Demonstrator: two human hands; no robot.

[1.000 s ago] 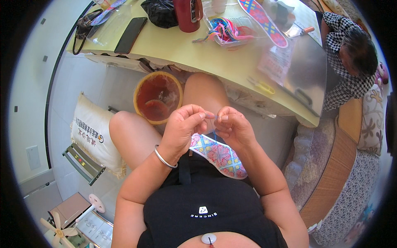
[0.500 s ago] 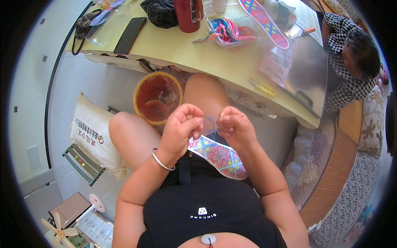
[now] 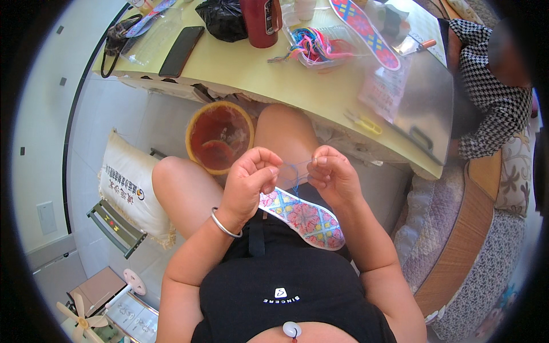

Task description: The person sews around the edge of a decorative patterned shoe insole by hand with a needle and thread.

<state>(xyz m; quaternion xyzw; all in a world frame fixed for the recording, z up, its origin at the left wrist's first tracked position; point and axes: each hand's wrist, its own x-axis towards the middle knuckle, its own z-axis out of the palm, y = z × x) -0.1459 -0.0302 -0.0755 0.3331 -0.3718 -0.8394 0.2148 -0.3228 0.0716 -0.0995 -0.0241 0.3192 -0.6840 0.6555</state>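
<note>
Blue thread (image 3: 295, 182) runs in thin loops between my two hands, above my lap. My left hand (image 3: 251, 180) pinches one part of it between thumb and forefinger. With its fingertips drawn together, my right hand (image 3: 333, 178) grips another part; whether a needle is there is too small to tell. Strands of the thread lead down to an embroidered insole (image 3: 311, 222), white-edged with a pink, blue and yellow pattern. It lies on my lap below the hands, and neither hand touches its middle. My right wrist covers none of its pattern.
A yellow-rimmed bucket (image 3: 220, 168) stands by my knees. On the table (image 3: 274, 80) are a phone (image 3: 181, 51), a red flask (image 3: 260, 23), a tray of coloured threads (image 3: 314, 48), another insole (image 3: 366, 34) and yellow thread snips (image 3: 363, 122). Another person (image 3: 494, 86) sits at the right.
My hands have moved slightly apart, the right one a little to the right, and the thread between them is spread wider. The other person's head and body have shifted right.
</note>
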